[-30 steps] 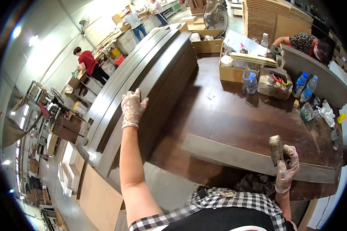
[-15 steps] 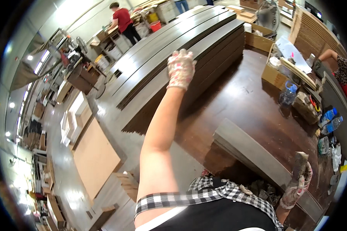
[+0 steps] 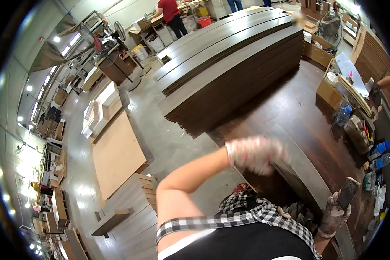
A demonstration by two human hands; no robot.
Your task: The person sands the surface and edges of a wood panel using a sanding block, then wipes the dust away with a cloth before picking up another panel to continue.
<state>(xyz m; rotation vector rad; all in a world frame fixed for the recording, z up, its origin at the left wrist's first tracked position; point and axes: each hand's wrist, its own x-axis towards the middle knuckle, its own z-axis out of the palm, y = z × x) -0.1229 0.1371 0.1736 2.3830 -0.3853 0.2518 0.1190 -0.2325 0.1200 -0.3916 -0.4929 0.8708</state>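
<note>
My left hand [image 3: 256, 154], in a patterned work glove, is over the near end of a small stack of grey planks [image 3: 305, 173]; motion blur smears its fingers, and I cannot tell whether it touches the wood. At the lower right my gloved right hand [image 3: 332, 215] is closed round a dark, worn block [image 3: 349, 192], held tilted up beside the same planks. Farther off stands a tall stack of long grey planks [image 3: 247, 65] with dark edges, on the brown glossy tabletop [image 3: 286, 99].
Along the right edge stand a cardboard box [image 3: 330, 93], a clear bottle with a blue handle [image 3: 343, 113] and several water bottles [image 3: 380, 154]. A tan panel [image 3: 119, 156] lies to the left. A fan [image 3: 330, 30] and a person in red [image 3: 169, 17] are farther back.
My left hand has come off the tall plank stack and back toward me, down to the small stack. My right hand keeps its block, now tilted more to the right. The view has shifted.
</note>
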